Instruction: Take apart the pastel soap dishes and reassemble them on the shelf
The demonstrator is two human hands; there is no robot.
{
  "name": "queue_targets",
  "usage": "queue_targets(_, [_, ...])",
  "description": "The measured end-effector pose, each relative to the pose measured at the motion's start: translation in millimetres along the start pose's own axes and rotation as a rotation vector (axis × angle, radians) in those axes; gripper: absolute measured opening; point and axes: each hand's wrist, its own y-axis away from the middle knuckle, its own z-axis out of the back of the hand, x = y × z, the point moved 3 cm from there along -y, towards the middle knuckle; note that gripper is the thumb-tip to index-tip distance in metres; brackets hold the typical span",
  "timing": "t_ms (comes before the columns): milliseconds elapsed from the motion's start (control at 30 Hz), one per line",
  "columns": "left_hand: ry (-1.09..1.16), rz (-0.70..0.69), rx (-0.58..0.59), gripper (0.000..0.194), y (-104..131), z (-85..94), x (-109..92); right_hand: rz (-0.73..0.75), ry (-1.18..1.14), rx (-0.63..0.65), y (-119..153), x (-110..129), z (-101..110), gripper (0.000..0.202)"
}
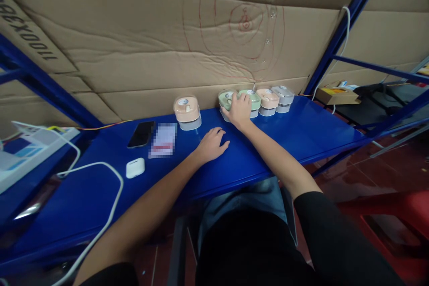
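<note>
My right hand (240,109) reaches to the back of the blue table and grips a green lidded container (225,97) from above, its fingers bent around the lid. Just right of it stand a second green container (255,102), a peach one (268,100) and a grey one (284,98), side by side. Another peach container (187,111) stands apart to the left. My left hand (211,145) rests on the tabletop in front of these, fingers loosely curved and apart, holding nothing.
The blue table (288,138) backs onto a cardboard wall (134,44). On its left lie a black phone (141,134), a blurred-out card (163,140) and a white earbud case (135,168). A white cable (117,192) crosses the left end. A red stool (395,214) stands at the right.
</note>
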Motion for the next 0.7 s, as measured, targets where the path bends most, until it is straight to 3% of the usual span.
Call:
queue_targets(167, [-0.027,-0.008,0.011,0.045,0.2,1.9,-3.4,0.006,0.045,-0.001,0.6,2.1,-2.0,0.055])
queue_targets(433, [-0.034,-0.025,-0.003,0.042,0.8,2.4,-2.7,0.033,0.007,-0.025,-0.2,-0.5,-6.3,0.075])
queue_targets(567, [-0.028,-0.029,-0.01,0.042,1.3,2.6,-2.9,0.064,-0.045,-0.077,-2.5,-8.8,-8.7,0.07])
queue_targets(700, [-0.03,-0.033,0.0,0.042,1.1,3.2,-3.5,0.078,-0.052,-0.051,-4.9,-14.8,-7.5,0.066])
